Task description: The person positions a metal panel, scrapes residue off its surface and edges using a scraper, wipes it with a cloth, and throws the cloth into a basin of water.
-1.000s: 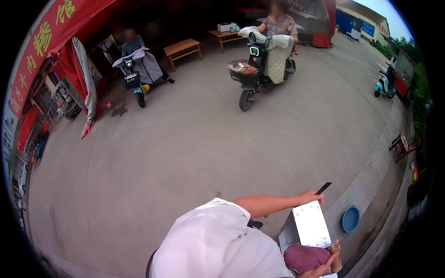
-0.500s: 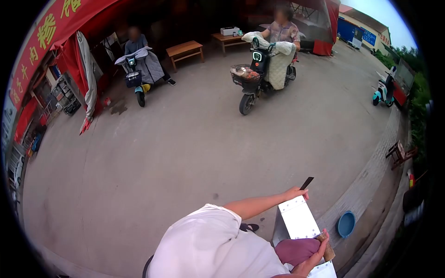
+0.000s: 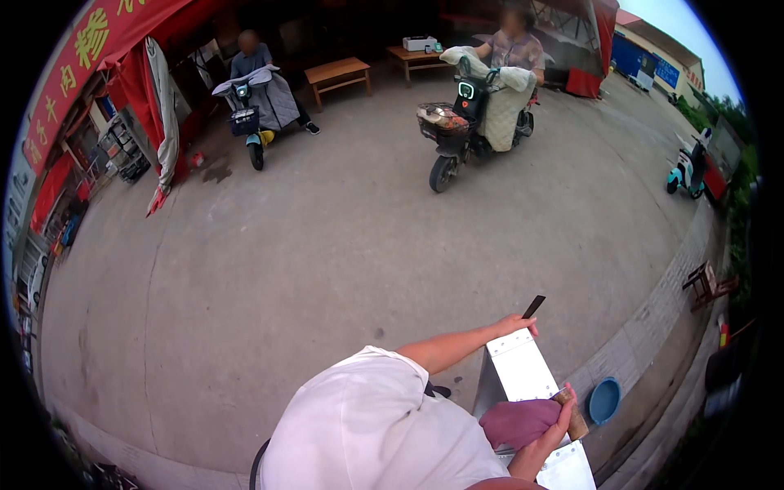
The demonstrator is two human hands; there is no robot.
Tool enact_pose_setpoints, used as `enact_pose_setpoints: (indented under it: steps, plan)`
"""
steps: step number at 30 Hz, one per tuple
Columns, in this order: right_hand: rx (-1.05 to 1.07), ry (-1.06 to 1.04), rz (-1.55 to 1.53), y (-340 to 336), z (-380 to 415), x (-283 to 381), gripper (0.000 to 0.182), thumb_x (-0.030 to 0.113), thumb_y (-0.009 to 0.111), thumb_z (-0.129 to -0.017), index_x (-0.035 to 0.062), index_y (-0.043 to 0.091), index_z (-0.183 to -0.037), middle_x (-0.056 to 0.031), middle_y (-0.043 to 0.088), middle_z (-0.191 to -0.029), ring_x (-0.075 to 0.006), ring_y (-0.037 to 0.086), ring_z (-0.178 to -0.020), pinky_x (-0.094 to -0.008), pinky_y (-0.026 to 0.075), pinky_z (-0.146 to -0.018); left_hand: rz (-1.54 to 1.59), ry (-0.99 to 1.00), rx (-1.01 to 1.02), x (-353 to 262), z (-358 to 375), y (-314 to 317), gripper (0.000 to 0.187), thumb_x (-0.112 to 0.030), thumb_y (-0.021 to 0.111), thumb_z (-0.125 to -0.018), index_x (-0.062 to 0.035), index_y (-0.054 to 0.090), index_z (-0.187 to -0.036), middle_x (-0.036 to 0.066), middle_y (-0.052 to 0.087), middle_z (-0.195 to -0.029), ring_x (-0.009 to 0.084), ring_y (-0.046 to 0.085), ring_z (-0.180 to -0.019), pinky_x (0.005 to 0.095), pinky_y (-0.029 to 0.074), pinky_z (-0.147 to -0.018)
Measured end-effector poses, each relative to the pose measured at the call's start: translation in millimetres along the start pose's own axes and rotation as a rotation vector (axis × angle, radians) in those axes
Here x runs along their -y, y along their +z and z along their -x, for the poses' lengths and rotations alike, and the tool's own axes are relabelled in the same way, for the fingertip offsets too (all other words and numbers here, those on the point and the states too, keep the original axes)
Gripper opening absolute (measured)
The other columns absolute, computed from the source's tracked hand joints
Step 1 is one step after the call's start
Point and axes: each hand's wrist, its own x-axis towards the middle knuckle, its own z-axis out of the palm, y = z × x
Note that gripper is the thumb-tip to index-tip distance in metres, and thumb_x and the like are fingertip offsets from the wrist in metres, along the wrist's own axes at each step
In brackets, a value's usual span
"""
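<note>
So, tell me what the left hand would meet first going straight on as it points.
Ahead of the left hand, the way looks free up to, probably, the wooden stool; depth is unclear.

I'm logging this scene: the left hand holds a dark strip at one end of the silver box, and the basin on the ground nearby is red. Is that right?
Not quite: the head view shows that the basin is blue, not red. The left hand does hold a dark strip at one end of the silver box.
</note>
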Motion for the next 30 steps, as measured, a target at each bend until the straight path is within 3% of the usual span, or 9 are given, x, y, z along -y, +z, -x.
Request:
enact_pose_setpoints:
  steps: [9,12,15,22,24,26,30]
  plan:
    - [0.002,0.002,0.041,-9.1,-11.8,9.4,0.034,0.035,0.053,-0.096,0.0129,0.054,-0.122,-0.0048,0.056,-0.104,-0.0157,0.059,-0.089,-0.0301,0.052,-0.072,0.011,-0.004,-0.051,-6.5,4.8,8.3,0.047,-0.048,0.050,-0.094,-0.0061,0.070,-0.088,0.003,0.065,-0.080,0.0130,0.062,-0.075,0.0291,0.049,-0.070]
    - [-0.072,0.031,0.033,28.0,9.0,28.8,0.034,0.035,0.053,-0.096,0.0124,0.054,-0.122,-0.0034,0.057,-0.103,-0.0154,0.059,-0.087,-0.0292,0.052,-0.071,0.000,0.014,-0.062,-2.0,2.6,9.8,0.048,-0.049,0.049,-0.094,-0.0060,0.070,-0.087,0.004,0.065,-0.079,0.0131,0.061,-0.075,0.0293,0.049,-0.070]
    - [-0.006,0.049,0.057,12.7,-2.2,31.2,0.034,0.037,0.047,-0.098,0.0128,0.053,-0.122,-0.0072,0.054,-0.110,-0.0172,0.057,-0.097,-0.0315,0.051,-0.078,0.004,-0.001,-0.090,-2.0,6.8,11.3,0.048,-0.048,0.048,-0.095,-0.0055,0.069,-0.088,0.004,0.066,-0.080,0.0130,0.062,-0.075,0.0289,0.049,-0.070]
    - [0.125,0.056,0.066,5.5,-11.4,44.7,0.036,0.036,0.049,-0.098,0.0095,0.053,-0.121,-0.0062,0.056,-0.112,-0.0179,0.058,-0.097,-0.0314,0.049,-0.082,-0.013,-0.032,-0.188,-15.7,36.9,20.0,0.050,-0.049,0.045,-0.096,-0.0047,0.068,-0.089,0.004,0.065,-0.082,0.0128,0.061,-0.076,0.0284,0.048,-0.071]
    - [0.192,0.089,0.026,-15.9,-18.2,49.6,0.038,0.035,0.051,-0.097,0.0056,0.054,-0.120,-0.0040,0.059,-0.120,-0.0145,0.057,-0.099,-0.0277,0.046,-0.088,0.000,-0.033,-0.180,-19.6,47.9,31.2,0.051,-0.050,0.044,-0.096,-0.0047,0.068,-0.090,0.004,0.064,-0.082,0.0127,0.060,-0.077,0.0284,0.048,-0.071]
    - [0.059,-0.039,-0.002,-66.3,-50.4,46.0,0.035,0.036,0.052,-0.097,0.0068,0.054,-0.117,-0.0068,0.060,-0.122,-0.0149,0.054,-0.108,-0.0284,0.041,-0.096,0.020,-0.014,-0.123,-25.1,56.0,44.9,0.051,-0.049,0.042,-0.097,-0.0044,0.067,-0.093,0.004,0.064,-0.084,0.0123,0.059,-0.078,0.0283,0.047,-0.072]
    - [-0.034,-0.078,-0.010,-113.8,-53.3,78.2,0.031,0.035,0.053,-0.097,0.0077,0.054,-0.111,-0.0087,0.061,-0.120,-0.0129,0.057,-0.100,-0.0261,0.046,-0.088,-0.049,0.077,0.007,-20.4,68.9,81.3,0.050,-0.046,0.040,-0.099,-0.0036,0.066,-0.095,0.004,0.064,-0.086,0.0123,0.058,-0.078,0.0297,0.047,-0.074]
